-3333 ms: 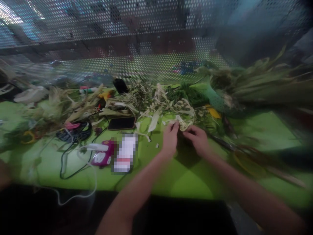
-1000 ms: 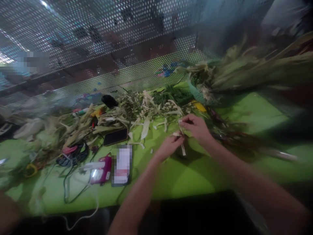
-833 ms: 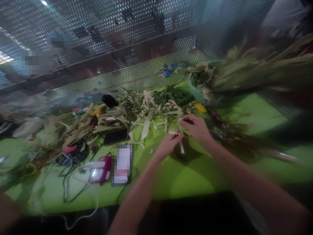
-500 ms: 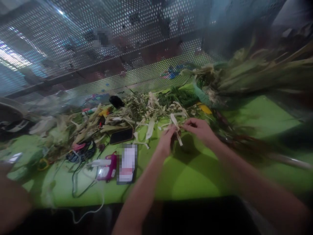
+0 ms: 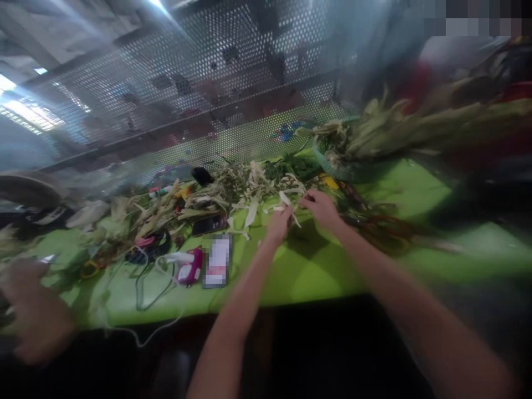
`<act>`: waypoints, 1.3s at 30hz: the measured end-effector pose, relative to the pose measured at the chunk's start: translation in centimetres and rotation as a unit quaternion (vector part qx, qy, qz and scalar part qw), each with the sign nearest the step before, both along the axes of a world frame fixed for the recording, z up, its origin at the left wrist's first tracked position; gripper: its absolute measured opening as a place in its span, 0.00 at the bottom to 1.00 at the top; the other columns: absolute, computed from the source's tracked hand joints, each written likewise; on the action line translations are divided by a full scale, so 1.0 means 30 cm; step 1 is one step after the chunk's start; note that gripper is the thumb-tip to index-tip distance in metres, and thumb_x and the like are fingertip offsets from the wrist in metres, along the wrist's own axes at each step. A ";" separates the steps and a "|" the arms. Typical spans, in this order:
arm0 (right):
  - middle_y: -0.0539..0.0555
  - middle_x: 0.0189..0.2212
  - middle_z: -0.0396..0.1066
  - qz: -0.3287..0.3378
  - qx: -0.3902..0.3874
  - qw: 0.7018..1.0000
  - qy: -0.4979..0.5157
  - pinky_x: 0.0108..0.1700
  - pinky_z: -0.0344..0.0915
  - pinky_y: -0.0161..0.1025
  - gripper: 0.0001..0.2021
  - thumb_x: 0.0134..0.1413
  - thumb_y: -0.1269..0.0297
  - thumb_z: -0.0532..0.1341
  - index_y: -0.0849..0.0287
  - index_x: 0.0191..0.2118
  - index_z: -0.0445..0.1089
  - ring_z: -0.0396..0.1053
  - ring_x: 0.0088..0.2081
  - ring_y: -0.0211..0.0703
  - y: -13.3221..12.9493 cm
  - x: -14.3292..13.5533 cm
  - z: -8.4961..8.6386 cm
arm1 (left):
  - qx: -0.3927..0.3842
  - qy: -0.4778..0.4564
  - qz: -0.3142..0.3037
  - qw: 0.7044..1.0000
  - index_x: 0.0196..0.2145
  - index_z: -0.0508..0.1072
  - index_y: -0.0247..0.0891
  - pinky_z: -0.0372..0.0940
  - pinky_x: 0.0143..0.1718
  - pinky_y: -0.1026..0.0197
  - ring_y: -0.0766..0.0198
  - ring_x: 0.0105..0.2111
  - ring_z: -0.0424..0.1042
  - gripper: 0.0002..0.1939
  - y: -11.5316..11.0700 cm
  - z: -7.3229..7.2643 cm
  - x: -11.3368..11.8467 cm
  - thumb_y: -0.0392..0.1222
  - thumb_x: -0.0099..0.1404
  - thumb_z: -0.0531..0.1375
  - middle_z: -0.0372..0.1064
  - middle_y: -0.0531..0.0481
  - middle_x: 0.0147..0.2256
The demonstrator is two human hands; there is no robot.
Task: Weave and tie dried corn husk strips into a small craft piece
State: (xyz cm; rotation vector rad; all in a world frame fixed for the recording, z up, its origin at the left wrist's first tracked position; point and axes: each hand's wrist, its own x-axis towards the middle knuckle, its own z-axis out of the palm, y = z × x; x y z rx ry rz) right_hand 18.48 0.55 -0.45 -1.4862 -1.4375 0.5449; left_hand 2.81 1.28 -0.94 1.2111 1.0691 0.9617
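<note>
Pale strips of dried husk [image 5: 286, 198] stick out of my left hand [image 5: 280, 223], whose fingers are closed on them above the green table [image 5: 324, 271]. My right hand [image 5: 320, 208] is just to the right, with thumb and fingers pinched together; what they hold, if anything, is too small to make out. Behind both hands lies a heap of dried husks and leaves [image 5: 253, 183]. One long pale strip [image 5: 251, 211] lies left of my left hand.
A dark phone [image 5: 209, 224], a phone with a lit screen [image 5: 218, 260] and a magenta device [image 5: 190, 267] with cables lie to the left. Another person's hand [image 5: 29, 299] is at the far left. A green basket [image 5: 326, 160] stands behind on the right, near long husks.
The camera view has shifted, so the table sits higher. My right hand has drawn slightly away from the strips in my left hand. The other person's hand shows more fully at the left.
</note>
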 end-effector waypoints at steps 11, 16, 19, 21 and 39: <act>0.52 0.29 0.74 -0.004 0.023 1.000 -0.014 0.34 0.57 0.37 0.08 0.54 0.60 0.62 0.59 0.32 0.73 0.66 0.31 0.42 -0.149 0.030 -0.072 | 0.041 -0.042 0.047 0.997 0.28 0.64 0.39 0.48 0.21 0.67 0.72 0.19 0.55 0.10 -0.156 -0.057 0.015 0.43 0.61 0.61 0.57 0.58 0.20; 0.54 0.32 0.76 0.004 0.045 0.995 -0.092 0.36 0.57 0.38 0.08 0.55 0.60 0.63 0.59 0.34 0.75 0.67 0.33 0.44 -0.215 0.044 -0.107 | 0.051 -0.058 0.049 0.996 0.27 0.63 0.39 0.49 0.21 0.68 0.73 0.19 0.54 0.11 -0.198 -0.088 0.004 0.42 0.61 0.63 0.58 0.57 0.20; 0.55 0.33 0.76 0.000 0.037 0.991 -0.131 0.35 0.56 0.38 0.08 0.56 0.60 0.62 0.58 0.35 0.75 0.67 0.33 0.45 -0.227 0.035 -0.097 | 0.057 -0.056 0.056 0.995 0.27 0.63 0.39 0.49 0.20 0.68 0.73 0.18 0.54 0.10 -0.199 -0.083 0.005 0.41 0.61 0.62 0.58 0.58 0.19; 0.55 0.33 0.77 0.003 0.038 0.989 -0.141 0.34 0.55 0.38 0.08 0.56 0.60 0.62 0.58 0.35 0.75 0.68 0.33 0.45 -0.229 0.030 -0.091 | 0.053 -0.050 0.067 0.995 0.28 0.64 0.39 0.49 0.20 0.68 0.73 0.18 0.55 0.09 -0.194 -0.081 0.005 0.42 0.62 0.61 0.58 0.58 0.20; 0.54 0.32 0.75 0.025 0.085 0.992 -0.085 0.36 0.57 0.37 0.07 0.56 0.60 0.62 0.58 0.33 0.74 0.67 0.33 0.43 -0.189 0.017 -0.103 | -0.011 -0.088 0.099 0.991 0.30 0.65 0.38 0.51 0.21 0.70 0.74 0.19 0.57 0.11 -0.197 -0.079 0.002 0.46 0.60 0.63 0.60 0.58 0.21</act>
